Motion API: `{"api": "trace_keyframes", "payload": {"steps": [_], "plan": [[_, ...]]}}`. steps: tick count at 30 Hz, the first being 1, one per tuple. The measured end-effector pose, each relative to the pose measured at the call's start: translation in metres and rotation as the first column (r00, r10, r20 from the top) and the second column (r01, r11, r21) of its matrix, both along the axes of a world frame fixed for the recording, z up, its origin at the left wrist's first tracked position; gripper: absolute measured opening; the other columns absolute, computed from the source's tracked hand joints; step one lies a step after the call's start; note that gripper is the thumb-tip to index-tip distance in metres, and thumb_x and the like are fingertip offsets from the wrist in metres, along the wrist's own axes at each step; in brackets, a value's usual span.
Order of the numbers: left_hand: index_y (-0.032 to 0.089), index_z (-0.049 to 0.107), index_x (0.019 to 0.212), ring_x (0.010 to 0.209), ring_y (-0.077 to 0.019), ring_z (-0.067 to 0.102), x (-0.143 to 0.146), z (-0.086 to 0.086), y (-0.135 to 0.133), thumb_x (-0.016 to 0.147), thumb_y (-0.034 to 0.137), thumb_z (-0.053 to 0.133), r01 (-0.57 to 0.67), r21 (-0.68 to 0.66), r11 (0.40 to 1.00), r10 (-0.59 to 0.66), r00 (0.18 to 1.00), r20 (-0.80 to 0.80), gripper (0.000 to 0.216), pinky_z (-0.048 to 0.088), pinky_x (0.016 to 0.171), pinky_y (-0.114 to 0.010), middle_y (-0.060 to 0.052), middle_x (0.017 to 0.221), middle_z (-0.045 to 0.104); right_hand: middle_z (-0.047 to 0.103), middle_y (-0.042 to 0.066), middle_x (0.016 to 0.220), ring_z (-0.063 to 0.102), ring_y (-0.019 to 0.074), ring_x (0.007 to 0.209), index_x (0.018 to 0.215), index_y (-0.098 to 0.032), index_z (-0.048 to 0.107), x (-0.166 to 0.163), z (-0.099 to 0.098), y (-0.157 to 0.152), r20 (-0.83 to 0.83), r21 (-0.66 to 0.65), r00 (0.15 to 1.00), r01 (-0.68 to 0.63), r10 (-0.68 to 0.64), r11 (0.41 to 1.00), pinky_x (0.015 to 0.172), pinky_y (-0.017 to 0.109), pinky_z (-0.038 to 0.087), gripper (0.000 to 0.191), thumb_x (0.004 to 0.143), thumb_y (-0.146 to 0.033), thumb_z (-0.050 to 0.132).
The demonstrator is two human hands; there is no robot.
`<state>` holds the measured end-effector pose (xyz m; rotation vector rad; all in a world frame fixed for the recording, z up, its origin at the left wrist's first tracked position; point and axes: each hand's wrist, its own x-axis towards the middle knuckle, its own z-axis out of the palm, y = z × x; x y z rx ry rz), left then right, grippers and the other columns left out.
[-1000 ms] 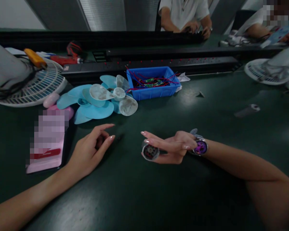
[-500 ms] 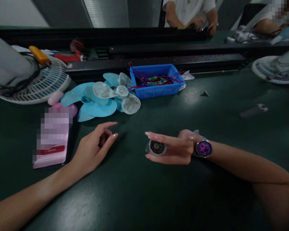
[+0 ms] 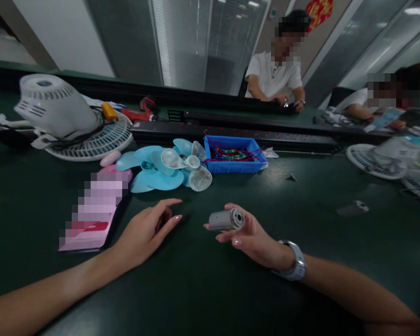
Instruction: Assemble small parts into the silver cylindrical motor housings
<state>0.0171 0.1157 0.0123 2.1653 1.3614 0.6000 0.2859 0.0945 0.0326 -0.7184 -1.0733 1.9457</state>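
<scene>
My right hand (image 3: pixel 252 235) holds a small grey cylindrical motor (image 3: pixel 226 219) on its upturned fingers, the motor lying sideways with its end cap facing right. A watch sits on that wrist. My left hand (image 3: pixel 145 231) rests on the dark green table (image 3: pixel 203 289), fingers loosely curled and apart, its fingertips next to a tiny dark part on the table. Nothing is gripped in it.
Blue and white fan blades (image 3: pixel 164 168) lie behind my hands, beside a blue bin (image 3: pixel 234 161) of red wires. A pink phone (image 3: pixel 93 214) lies left. White fan guards and a motor housing (image 3: pixel 61 112) stand far left; another motor (image 3: pixel 352 208) lies right. Two people sit opposite.
My right hand has turned palm up, so the motor now lies sideways on the fingers. The camera tilted upward, showing the people opposite. My left hand stayed in place.
</scene>
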Motion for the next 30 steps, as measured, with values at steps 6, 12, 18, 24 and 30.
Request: {"api": "trace_keyframes", "payload": {"steps": [6,12,18,24,30], "plan": [[0.022,0.049,0.13,0.071,-0.0169,0.062,0.0,-0.001,0.0,0.097,0.042,0.043,0.018,0.027,0.999,-0.019,0.999,0.027,0.038,0.049,0.062,-0.026,-0.002,0.085,0.064,0.071,0.003,0.091,0.074,0.02,0.08,0.115,-0.022,0.054,0.008,-0.007,0.008,0.155,0.065,0.987,-0.044,0.033,0.997,0.041,0.015,0.051,0.043,0.078,-0.031,0.074],[0.022,0.047,0.131,0.072,-0.0168,0.061,0.0,0.0,-0.002,0.098,0.041,0.043,0.019,0.013,1.0,-0.019,1.0,0.018,0.038,0.048,0.061,-0.027,-0.002,0.087,0.064,0.06,-0.006,0.052,0.047,0.0044,0.029,0.121,-0.015,0.057,0.013,-0.01,0.019,0.331,0.034,0.94,0.074,-0.081,0.997,0.028,0.011,0.033,0.052,0.083,-0.05,0.065],[0.022,0.048,0.131,0.072,-0.0164,0.061,0.0,0.001,-0.002,0.098,0.041,0.043,0.014,0.017,1.0,-0.015,0.999,0.035,0.038,0.048,0.062,-0.027,-0.002,0.087,0.064,0.052,-0.006,0.045,0.034,0.0033,0.031,0.1,-0.017,0.069,0.012,-0.01,0.023,0.232,-0.032,0.963,0.145,-0.134,0.989,0.03,0.012,0.03,0.057,0.078,-0.068,0.058],[0.022,0.048,0.131,0.072,-0.0163,0.06,0.001,0.0,-0.002,0.098,0.04,0.044,0.01,0.026,1.0,-0.011,0.999,0.047,0.038,0.047,0.06,-0.027,-0.002,0.087,0.064,0.055,-0.005,0.051,0.044,0.0073,0.038,0.101,-0.016,0.067,0.029,-0.012,0.048,0.378,0.26,0.833,0.324,-0.405,0.91,0.039,0.02,0.04,0.048,0.077,-0.057,0.067],[0.022,0.047,0.132,0.073,-0.0162,0.061,0.001,-0.001,-0.002,0.099,0.038,0.043,0.007,0.018,1.0,-0.008,0.998,0.066,0.037,0.047,0.063,-0.027,-0.003,0.088,0.064,0.055,-0.002,0.053,0.05,0.0142,0.047,0.097,-0.016,0.066,0.127,0.0,0.078,0.471,0.759,0.094,0.463,-0.877,0.457,0.047,0.027,0.039,0.053,0.073,-0.063,0.064]]}}
